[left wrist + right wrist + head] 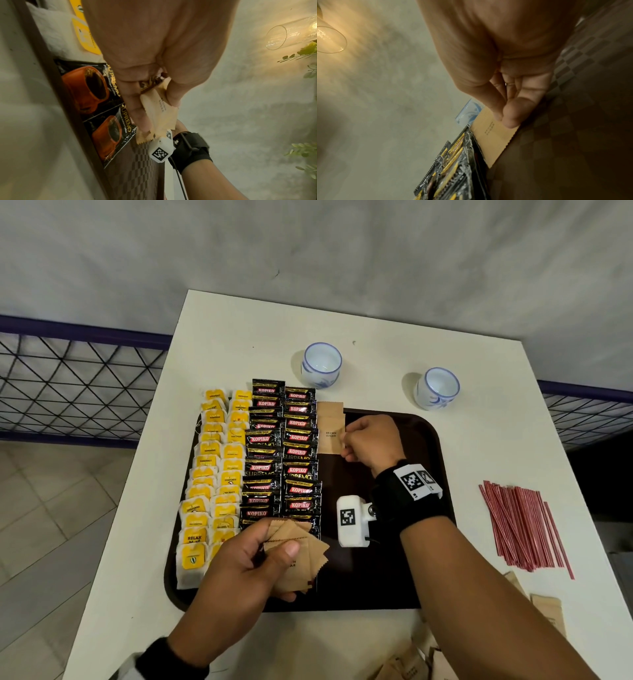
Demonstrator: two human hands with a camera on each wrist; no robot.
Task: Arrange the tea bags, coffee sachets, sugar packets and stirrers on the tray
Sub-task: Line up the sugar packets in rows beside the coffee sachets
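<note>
A dark brown tray [424, 440] holds two columns of yellow tea bags [212, 474] and two columns of black coffee sachets [281, 453]. To their right, at the tray's far end, lie brown sugar packets [330, 428]. My right hand [371, 441] pinches the right edge of the nearest of them [494, 135] between thumb and fingers [510, 115]. My left hand [246, 563] grips a fanned bunch of brown sugar packets [301, 556] over the tray's near edge; the bunch [159, 115] hangs from its fingers. Red stirrers [524, 529] lie on the table to the right of the tray.
Two white-and-blue cups [320, 364] [436, 387] stand on the white table [239, 337] beyond the tray. More brown sugar packets [544, 607] lie at the table's near right corner. A wire fence [75, 385] runs beside the table on the left.
</note>
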